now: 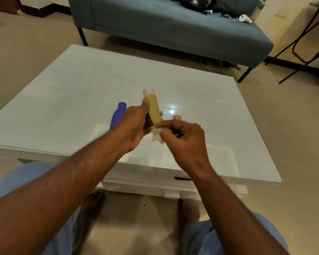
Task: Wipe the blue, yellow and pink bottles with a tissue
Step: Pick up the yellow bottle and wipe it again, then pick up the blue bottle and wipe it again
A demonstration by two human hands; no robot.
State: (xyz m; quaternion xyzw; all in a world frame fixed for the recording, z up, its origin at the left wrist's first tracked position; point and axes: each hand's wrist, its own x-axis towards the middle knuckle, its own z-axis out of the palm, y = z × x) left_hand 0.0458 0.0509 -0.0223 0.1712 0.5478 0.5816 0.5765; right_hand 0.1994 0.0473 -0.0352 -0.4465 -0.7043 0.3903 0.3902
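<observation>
Left hand [136, 124] grips yellow bottle [152, 107] above table [81, 85], cap up. Right hand [182, 138] pinches tissue [157, 134] against bottle's base. Blue bottle [117, 115] lies on table behind left hand.

I see a glossy, glass-smooth white table [99, 85] under my hands, soft crumpled tissue [157, 135] in my right hand [182, 138], and a translucent plastic yellow bottle [153, 109] in my left hand [134, 124].
</observation>
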